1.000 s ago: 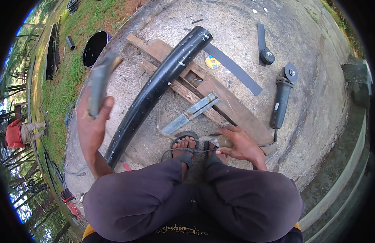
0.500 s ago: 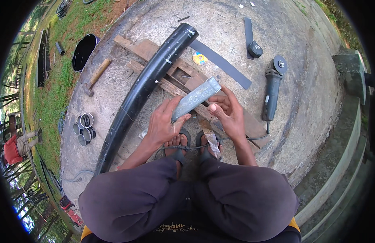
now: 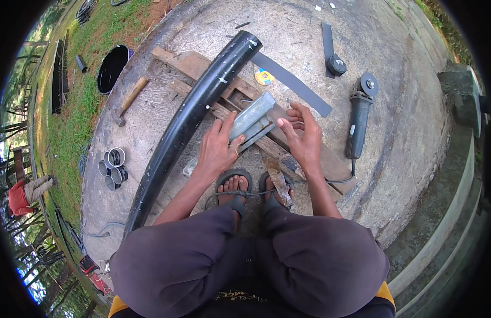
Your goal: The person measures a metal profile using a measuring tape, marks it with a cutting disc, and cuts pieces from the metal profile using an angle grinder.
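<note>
My left hand (image 3: pixel 216 148) is closed on a dull grey metal channel (image 3: pixel 253 115), its fingers along the upper side and the thumb below. The channel slants up to the right, and a long open side shows along its lower edge. Just off its right end is my right hand (image 3: pixel 303 135), fingers and thumb apart with nothing between them. Beneath the channel lie worn wooden boards (image 3: pixel 280 146). A long black pipe (image 3: pixel 195 103) rests across the boards, left of my left hand.
An angle grinder (image 3: pixel 358 114) lies at the right, its cable (image 3: pixel 319 182) crossing by my feet. Around are a cutting disc (image 3: pixel 264 77), a dark flat strip (image 3: pixel 296 85), a tape roll (image 3: pixel 336 65), a hammer (image 3: pixel 131 100), short pipe rings (image 3: pixel 115 172) and a black bucket (image 3: pixel 114 69).
The metal channel has turned in my left hand, so its open side now shows. My right hand has come away from the channel's end and its fingers have spread.
</note>
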Demonstrator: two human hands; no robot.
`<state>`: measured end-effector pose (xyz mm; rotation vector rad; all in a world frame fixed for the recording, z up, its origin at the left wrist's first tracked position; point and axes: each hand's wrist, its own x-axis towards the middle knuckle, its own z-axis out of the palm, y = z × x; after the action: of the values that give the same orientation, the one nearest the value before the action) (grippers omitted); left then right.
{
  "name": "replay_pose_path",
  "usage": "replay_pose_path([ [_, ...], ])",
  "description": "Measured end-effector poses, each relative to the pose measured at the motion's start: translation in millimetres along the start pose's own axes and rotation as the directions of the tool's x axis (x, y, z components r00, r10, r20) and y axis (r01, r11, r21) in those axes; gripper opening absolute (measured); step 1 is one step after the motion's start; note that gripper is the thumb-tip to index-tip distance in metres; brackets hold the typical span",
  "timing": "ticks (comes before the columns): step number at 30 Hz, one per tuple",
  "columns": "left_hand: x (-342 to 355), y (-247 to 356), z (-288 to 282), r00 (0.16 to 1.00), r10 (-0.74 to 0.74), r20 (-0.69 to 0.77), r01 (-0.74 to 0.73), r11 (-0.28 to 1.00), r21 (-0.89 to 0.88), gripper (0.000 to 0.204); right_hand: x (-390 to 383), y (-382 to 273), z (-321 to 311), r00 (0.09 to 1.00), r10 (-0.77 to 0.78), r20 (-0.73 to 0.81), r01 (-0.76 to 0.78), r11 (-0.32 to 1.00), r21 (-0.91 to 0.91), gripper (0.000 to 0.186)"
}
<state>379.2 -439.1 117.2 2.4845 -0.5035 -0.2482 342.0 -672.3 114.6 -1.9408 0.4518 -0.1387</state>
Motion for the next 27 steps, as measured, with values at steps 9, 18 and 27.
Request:
replay_pose_path([
  [9, 12.2, -16.5, 19.5, 1.000, -0.017, 0.020, 0.015, 0.997, 0.079, 0.065, -16.1, 13.6, 7.6, 0.851, -0.342, 0.399, 0.513, 0.708, -0.485, 0.079],
  [18, -44.4, -17.7, 25.8, 0.973, 0.209, -0.101, -0.193, 0.969, 0.152, 0.070, -5.4, 21.5, 10.9, 0.787, -0.449, 0.424, 0.611, 0.661, -0.436, 0.052],
  [27, -84.2, -51.8, 46.2, 0.986, 0.164, 0.037, -0.168, 0.976, 0.137, 0.061, -35.7, 10.6, -10.0, 0.763, -0.446, 0.468, 0.607, 0.743, -0.281, 0.051],
])
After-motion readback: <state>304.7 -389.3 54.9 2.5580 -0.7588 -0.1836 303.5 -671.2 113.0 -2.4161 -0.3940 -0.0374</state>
